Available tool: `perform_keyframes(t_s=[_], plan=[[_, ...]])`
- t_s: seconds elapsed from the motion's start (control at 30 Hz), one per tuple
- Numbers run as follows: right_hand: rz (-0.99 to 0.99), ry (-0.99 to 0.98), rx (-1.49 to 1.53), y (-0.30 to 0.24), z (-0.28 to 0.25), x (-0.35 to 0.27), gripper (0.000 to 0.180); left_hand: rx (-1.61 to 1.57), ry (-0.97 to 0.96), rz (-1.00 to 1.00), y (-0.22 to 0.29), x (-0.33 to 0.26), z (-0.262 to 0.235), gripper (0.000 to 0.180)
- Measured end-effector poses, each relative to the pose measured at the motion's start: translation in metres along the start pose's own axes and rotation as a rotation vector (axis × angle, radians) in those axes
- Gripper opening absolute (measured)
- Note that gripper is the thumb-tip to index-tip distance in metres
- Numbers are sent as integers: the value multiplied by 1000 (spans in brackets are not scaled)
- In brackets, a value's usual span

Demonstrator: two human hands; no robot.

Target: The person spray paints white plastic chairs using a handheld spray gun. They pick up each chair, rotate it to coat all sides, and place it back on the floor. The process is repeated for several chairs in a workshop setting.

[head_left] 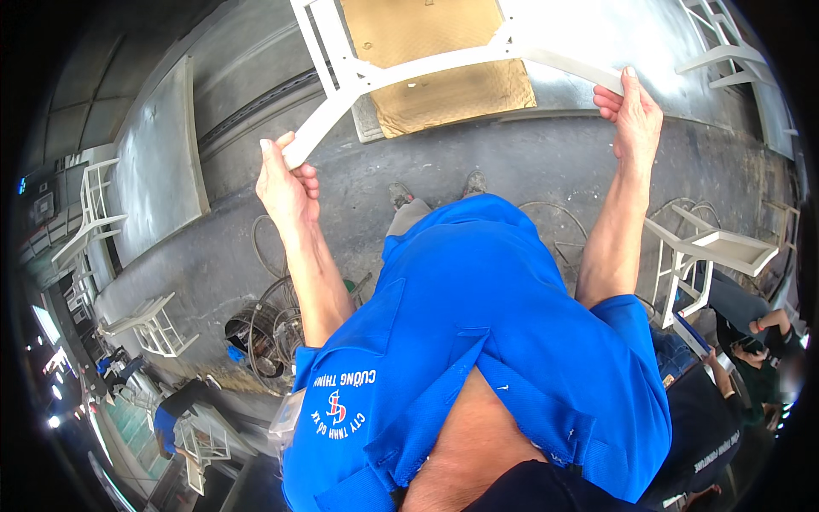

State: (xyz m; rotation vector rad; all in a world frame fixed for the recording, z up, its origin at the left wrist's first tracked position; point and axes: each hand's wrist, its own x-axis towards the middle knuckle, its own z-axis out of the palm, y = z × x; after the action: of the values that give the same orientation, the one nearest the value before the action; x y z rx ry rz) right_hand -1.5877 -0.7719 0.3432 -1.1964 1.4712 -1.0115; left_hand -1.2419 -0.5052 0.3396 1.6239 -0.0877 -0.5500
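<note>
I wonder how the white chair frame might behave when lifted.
The white chair frame would probably stay stiff: it spans from the left hand to the right hand without visible sag. It seems fairly light for its size, given its slender, open build.

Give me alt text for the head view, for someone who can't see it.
A person in a blue shirt grips a white frame by its two ends, left hand and right hand, over a brown sheet. Other white frames stand nearby.
</note>
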Motion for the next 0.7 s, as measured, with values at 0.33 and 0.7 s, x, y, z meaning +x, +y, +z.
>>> perform_keyframes(t_s=[0.33,0.7], plan=[[19,14,29,1,-4,-1,55,32,22,-36,-2,-6,3,48],[72,24,38,6,-10,-2,51,-16,-2,-96,-11,-12,6,47]])
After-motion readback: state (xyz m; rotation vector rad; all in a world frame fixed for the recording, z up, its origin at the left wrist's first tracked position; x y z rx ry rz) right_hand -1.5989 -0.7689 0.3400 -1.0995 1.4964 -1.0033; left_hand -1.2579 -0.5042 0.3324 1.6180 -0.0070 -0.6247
